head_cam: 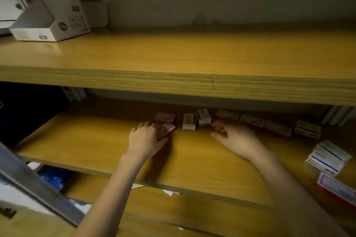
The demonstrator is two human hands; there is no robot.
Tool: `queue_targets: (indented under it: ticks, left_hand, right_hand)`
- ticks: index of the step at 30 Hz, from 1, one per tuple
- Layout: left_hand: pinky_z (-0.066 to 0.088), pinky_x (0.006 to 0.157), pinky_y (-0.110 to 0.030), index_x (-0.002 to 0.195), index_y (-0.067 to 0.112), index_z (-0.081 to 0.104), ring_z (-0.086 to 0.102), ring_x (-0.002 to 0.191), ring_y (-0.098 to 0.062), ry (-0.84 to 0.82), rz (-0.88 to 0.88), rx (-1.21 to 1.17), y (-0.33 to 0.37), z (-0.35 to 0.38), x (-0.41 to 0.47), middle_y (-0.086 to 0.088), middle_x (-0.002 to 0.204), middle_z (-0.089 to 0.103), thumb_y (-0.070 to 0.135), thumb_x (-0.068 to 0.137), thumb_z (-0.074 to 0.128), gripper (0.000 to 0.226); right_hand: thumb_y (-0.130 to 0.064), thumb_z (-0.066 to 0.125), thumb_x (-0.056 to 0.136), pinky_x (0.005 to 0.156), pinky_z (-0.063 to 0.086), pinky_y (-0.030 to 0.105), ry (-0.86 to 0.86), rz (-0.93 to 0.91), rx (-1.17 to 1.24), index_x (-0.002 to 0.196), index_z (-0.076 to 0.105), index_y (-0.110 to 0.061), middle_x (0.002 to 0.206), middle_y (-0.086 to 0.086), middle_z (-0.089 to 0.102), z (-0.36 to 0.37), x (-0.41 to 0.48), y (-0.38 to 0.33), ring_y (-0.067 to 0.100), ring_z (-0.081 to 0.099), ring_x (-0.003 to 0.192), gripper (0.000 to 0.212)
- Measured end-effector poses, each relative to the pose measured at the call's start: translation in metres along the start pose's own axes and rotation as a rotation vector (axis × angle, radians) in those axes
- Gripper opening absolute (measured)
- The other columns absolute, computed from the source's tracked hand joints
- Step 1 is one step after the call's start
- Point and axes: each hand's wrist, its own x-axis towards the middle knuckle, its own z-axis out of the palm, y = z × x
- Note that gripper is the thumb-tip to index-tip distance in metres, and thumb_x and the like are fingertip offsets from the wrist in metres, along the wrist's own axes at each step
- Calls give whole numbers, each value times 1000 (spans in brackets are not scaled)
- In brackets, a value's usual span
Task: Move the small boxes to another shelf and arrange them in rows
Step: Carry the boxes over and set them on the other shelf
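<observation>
I see left hand [146, 139] fingers clamped on red box [167, 129] | right hand [238, 137] fingers apart, white boxes [189, 124] at its 10 o'clock | both over lower shelf [92, 140]

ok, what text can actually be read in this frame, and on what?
"GLUE STICK": side of the white carton on the upper shelf; soft but legible.
Small logos on that carton: too blurred.
Label of the red small box gripped by the left hand: blurred.
Print and barcodes on the other small boxes on the middle shelf: unreadable.
</observation>
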Motion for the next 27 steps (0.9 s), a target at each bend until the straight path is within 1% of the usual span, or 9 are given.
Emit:
queue_targets:
  ticks: [3, 8, 10, 12, 15, 17, 19, 24, 27]
  left_hand:
    - [37, 95, -34, 125, 19, 48, 47, 118, -25, -52, 22, 8, -5, 5, 11, -6, 126, 53, 56, 83, 48, 56]
    - [36, 96, -33, 119, 16, 53, 47, 117, -25, -23, 78, 24, -11, 5, 20, -7, 123, 56, 52, 87, 46, 49]
    - [35, 96, -33, 122, 17, 50, 46, 119, -24, 10, 107, 6, -14, 4, 19, -7, 124, 55, 51, 87, 45, 49]
    - [35, 96, -32, 125, 18, 48, 45, 119, -24, 46, 140, -17, -17, 1, 17, -6, 125, 54, 50, 87, 46, 49]
    - [36, 95, -33, 126, 17, 48, 46, 119, -26, 125, 183, -47, -22, -4, 14, -7, 127, 53, 50, 86, 48, 51]
    - [38, 93, -34, 124, 15, 51, 49, 117, -29, 180, 204, -71, -25, -9, 12, -10, 126, 55, 49, 85, 51, 52]
    - [39, 93, -35, 124, 15, 51, 50, 116, -30, 204, 217, -73, -28, -14, 10, -10, 126, 55, 50, 84, 51, 53]
    - [38, 93, -33, 128, 19, 46, 48, 117, -26, 217, 265, -82, -30, -24, 7, -5, 130, 51, 52, 85, 48, 54]
    - [40, 88, -31, 130, 24, 43, 50, 114, -24, 188, 314, -103, -26, -28, 5, -1, 128, 50, 52, 85, 48, 54]
  right_hand:
    - [-41, 38, 94, 90, 39, 29, 4, 65, -9, 134, 36, -27, 131, 2, 48, 5, 13, -3, 21, 46, 118, 42]
    - [-43, 46, 90, 93, 43, 36, 130, 149, 140, 125, 46, -25, 129, 2, 50, 14, 36, 0, 23, 48, 118, 39]
    - [-47, 48, 87, 91, 46, 40, 179, 164, 148, 123, 47, -25, 126, 3, 53, 21, 47, -1, 23, 50, 115, 42]
    - [-50, 51, 84, 89, 47, 40, 208, 187, 126, 124, 46, -24, 125, 3, 53, 31, 59, -3, 25, 50, 115, 48]
    - [-53, 54, 80, 91, 45, 38, 220, 253, 99, 130, 39, -19, 131, 6, 48, 45, 72, -6, 27, 46, 120, 63]
    - [-54, 55, 79, 91, 43, 37, 245, 282, 97, 132, 37, -17, 132, 7, 46, 51, 77, -6, 28, 44, 122, 67]
    - [-52, 56, 79, 90, 42, 36, 269, 293, 108, 131, 39, -16, 131, 7, 47, 55, 80, -6, 28, 44, 122, 65]
    - [-46, 63, 73, 82, 47, 33, 318, 276, 177, 120, 50, -19, 117, 4, 58, 58, 84, 2, 24, 53, 111, 56]
    - [-46, 62, 74, 86, 41, 31, 329, 275, 133, 123, 48, -18, 121, 5, 55, 55, 72, 10, 25, 50, 115, 58]
